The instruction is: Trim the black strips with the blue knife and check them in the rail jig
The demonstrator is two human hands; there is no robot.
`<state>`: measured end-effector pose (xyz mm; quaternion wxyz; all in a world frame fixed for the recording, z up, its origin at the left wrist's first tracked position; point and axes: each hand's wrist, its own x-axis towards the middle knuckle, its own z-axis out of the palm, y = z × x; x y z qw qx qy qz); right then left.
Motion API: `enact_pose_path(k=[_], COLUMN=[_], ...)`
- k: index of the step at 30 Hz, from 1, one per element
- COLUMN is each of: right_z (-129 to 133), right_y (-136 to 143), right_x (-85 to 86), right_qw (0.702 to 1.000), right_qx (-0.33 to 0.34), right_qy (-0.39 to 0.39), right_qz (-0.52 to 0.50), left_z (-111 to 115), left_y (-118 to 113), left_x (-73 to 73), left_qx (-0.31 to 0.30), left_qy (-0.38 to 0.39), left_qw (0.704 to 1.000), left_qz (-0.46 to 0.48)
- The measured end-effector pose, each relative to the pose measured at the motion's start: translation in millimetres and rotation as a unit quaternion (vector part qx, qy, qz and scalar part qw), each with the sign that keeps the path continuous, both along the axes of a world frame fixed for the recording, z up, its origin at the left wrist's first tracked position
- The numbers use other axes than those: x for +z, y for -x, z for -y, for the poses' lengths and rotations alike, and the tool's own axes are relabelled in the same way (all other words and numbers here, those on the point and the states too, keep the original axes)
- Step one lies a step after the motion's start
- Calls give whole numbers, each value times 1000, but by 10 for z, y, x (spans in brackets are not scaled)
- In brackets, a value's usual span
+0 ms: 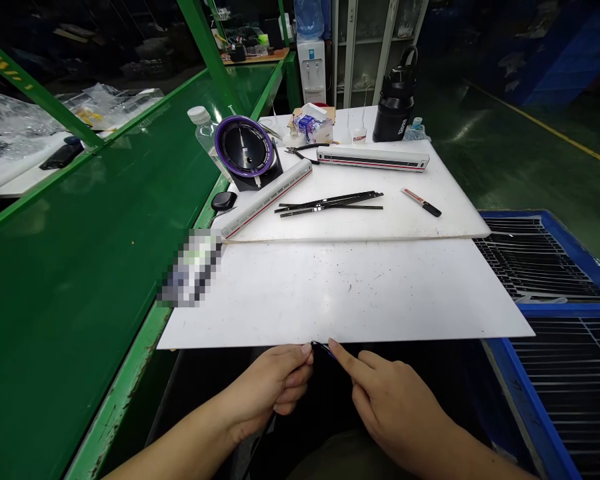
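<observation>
Farthest left, a green panel point(105, 160) ran alongside the table point(290, 293), and near it a clear bottle point(206, 130) stood beside a round, purple-rimmed device point(245, 147). A white, red-striped casing point(267, 199) lay aslant next. Below it, the left hand point(275, 380) had thumb and forefinger pinched on a small dark piece point(323, 347), the other fingers curled. That piece sat just off the table's near edge, between the hands — its long axis slanting from the left fingertips toward the person and the right. Black strips point(333, 203) lay crosswise beyond, with a second casing point(373, 159) behind them. The right hand point(385, 387) pointed its forefinger at the piece's far end; whether it gripped anything, I couldn't tell. The left was plainly nearer — in contact. Rightmost were blue crates point(520, 373).
</observation>
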<state>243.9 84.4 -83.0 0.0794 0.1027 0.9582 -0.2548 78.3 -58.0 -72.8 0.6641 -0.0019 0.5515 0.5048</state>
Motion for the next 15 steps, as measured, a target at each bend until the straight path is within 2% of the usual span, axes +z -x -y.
enact_pose_path(k=[8,11,15], right_z=[31,74,108], right_y=[20,28,9], right_x=[45,61,52], right_qw=[1000,997,992], right_qx=[8,18,36], right_qy=[-5,-57,-115], right_qz=[7,37,25], left_z=[-1,-9,-16], left_y=[-47,-50,-40], left_x=[-25,-11,10], left_qx=[7,5,2], left_qy=[3,12,19], left_qw=[1000,1000,1000], left_qz=[-14,-13,-8])
